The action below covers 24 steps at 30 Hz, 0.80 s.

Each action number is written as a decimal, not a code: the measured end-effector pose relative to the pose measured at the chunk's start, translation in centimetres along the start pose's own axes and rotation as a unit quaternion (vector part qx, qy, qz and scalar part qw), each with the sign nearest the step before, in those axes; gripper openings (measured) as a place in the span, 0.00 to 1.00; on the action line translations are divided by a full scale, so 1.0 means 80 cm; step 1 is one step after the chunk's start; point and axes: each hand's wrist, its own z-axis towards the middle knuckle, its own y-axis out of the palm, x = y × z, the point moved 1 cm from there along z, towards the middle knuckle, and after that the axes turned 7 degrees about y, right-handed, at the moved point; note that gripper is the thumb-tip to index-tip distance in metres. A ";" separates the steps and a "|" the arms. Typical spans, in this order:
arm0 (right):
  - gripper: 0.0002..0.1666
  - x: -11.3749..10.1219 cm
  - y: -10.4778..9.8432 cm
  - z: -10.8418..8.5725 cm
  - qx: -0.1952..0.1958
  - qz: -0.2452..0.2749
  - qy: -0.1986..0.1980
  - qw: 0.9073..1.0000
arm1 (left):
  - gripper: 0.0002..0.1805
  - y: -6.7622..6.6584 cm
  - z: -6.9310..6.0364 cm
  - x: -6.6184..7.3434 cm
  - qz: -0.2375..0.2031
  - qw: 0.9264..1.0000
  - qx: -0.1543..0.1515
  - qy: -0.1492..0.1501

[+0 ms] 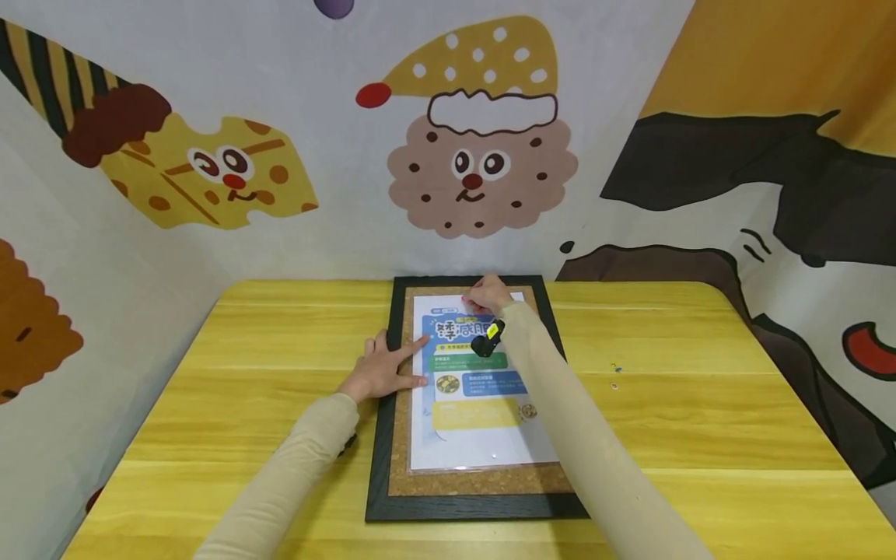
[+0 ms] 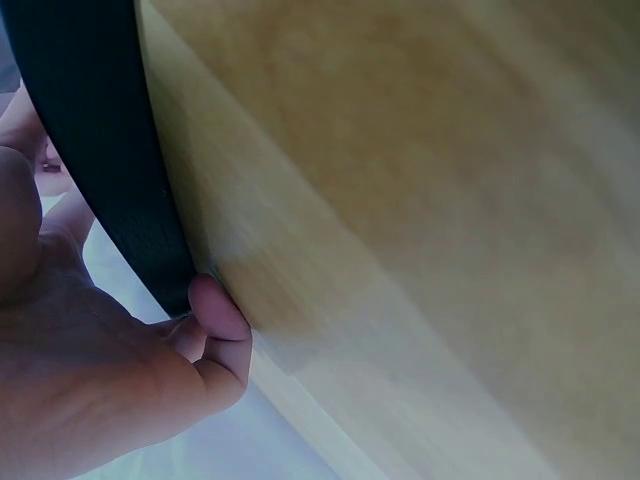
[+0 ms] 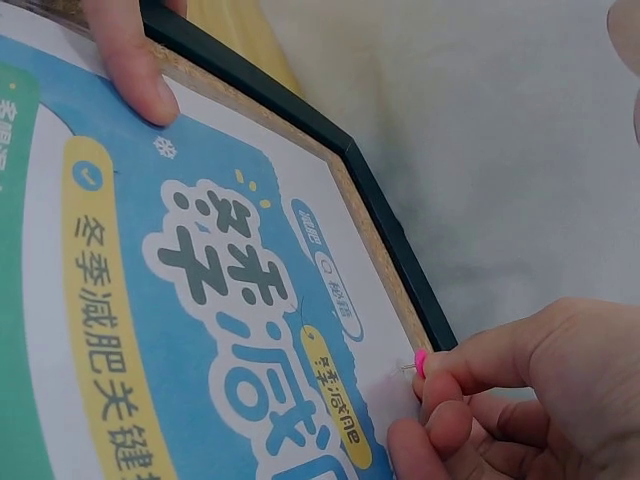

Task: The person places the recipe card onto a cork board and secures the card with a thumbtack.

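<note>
With my right hand [image 1: 492,293] I pinch a pink pushpin [image 3: 420,362] near the top of the poster [image 1: 458,453]; my left hand [image 1: 379,370], apart, fingers spread, touches its left side; beneath are the corkboard [image 1: 476,484], its black frame [image 1: 476,508] and the yellow table [image 1: 231,389]

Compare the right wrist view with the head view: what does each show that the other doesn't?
Only the right wrist view makes out the metal point of the pink pushpin pinched by the right hand. Only the head view shows the cartoon wall prints and the tiny items on the table. Both show the black-framed corkboard, the poster, the right hand and part of the left hand.
</note>
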 end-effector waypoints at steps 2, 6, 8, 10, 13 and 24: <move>0.17 -0.001 -0.001 -0.002 0.001 -0.002 -0.001 1.000 | 0.43 0.000 0.001 0.000 -0.001 1.000 -0.001 0.000; 0.16 -0.002 -0.002 -0.004 0.007 -0.009 -0.005 1.000 | 0.43 -0.001 0.000 0.002 0.000 1.000 -0.001 0.001; 0.16 -0.002 -0.002 -0.004 0.011 -0.012 -0.007 1.000 | 0.44 -0.001 0.000 0.002 0.004 1.000 0.001 0.004; 0.15 -0.002 -0.001 -0.003 0.014 -0.015 -0.008 1.000 | 0.44 -0.001 0.000 0.002 0.006 1.000 -0.001 0.004; 0.14 -0.001 0.000 -0.001 0.016 -0.018 -0.011 1.000 | 0.44 -0.001 0.001 0.000 0.008 1.000 -0.002 0.002; 0.14 -0.001 0.002 -0.001 0.011 -0.030 -0.015 0.999 | 0.44 0.002 0.000 -0.001 -0.001 1.000 -0.006 0.002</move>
